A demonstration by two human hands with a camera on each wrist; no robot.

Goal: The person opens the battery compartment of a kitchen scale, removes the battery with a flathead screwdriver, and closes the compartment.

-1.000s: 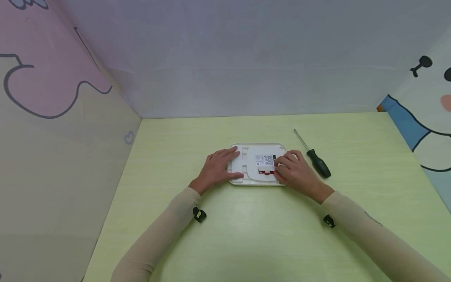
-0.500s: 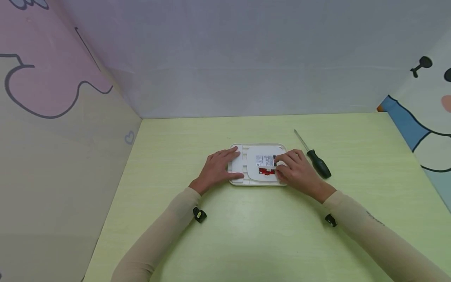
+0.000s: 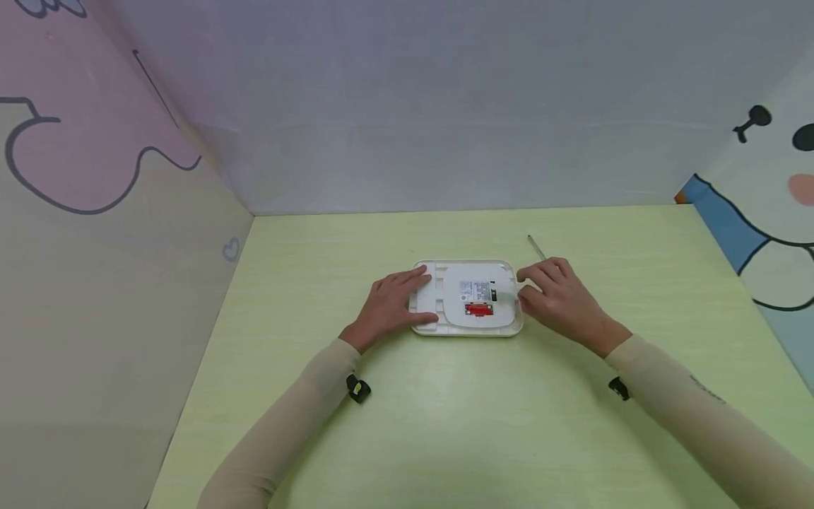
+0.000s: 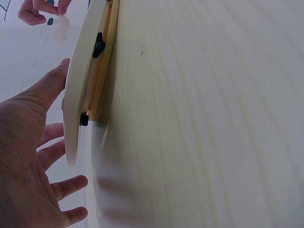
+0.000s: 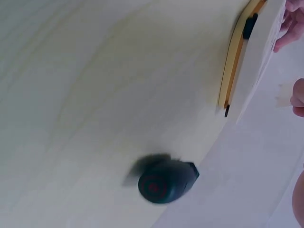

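A flat white device (image 3: pixel 451 329) with rounded corners lies on the table, a printed label and a red piece (image 3: pixel 479 309) in a small recess facing up. My left hand (image 3: pixel 394 304) rests on its left end, thumb and fingers spread. Just beyond the device's right edge, my right hand (image 3: pixel 559 300) pinches a small whitish cover (image 4: pixel 61 28), raised above the device. In the right wrist view, that cover (image 5: pixel 284 95) sticks out from the fingertips. A screwdriver's shaft (image 3: pixel 536 246) shows behind the right hand, which hides the handle in the head view.
The dark screwdriver handle (image 5: pixel 166 180) lies on the table in the right wrist view. Pale walls with cartoon drawings (image 3: pixel 757 247) border the pale yellow-green table (image 3: pixel 432 410) at the back and sides.
My right hand has moved right and lifted the whitish cover off the device, baring the red piece in the recess. It now covers the screwdriver handle. My left hand has stayed put.
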